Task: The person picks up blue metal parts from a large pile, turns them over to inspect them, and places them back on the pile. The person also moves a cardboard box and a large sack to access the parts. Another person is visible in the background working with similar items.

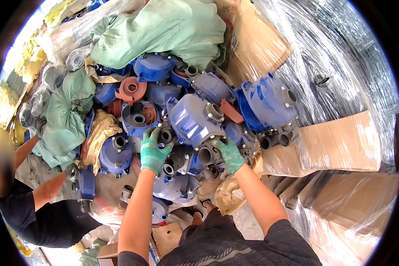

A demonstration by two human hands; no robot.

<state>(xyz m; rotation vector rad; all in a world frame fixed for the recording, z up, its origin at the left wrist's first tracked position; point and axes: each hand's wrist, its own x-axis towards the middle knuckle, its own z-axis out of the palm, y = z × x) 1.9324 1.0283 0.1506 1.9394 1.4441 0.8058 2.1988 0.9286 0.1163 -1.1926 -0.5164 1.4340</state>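
Both my hands wear green gloves and reach into a heap of blue plastic housings with grey pipe ports. My right hand (229, 155) is closed at the grey port end of a large glossy blue housing (191, 119), its fingertips partly hidden behind the port. My left hand (154, 152) has its fingers stretched forward and its thumb apart, next to a dark grey port (166, 134) and in front of an open blue housing (136, 119) with a red part inside. Another blue housing (116, 154) lies left of that hand.
A co-worker (40, 208) at the left has a gloved hand by a blue housing (86, 182). Green sacks (164, 31) cover the far side. A large blue housing (269, 104) rests at the right, near film-wrapped cardboard (337, 142). A yellowish sack (229, 195) lies near my right forearm.
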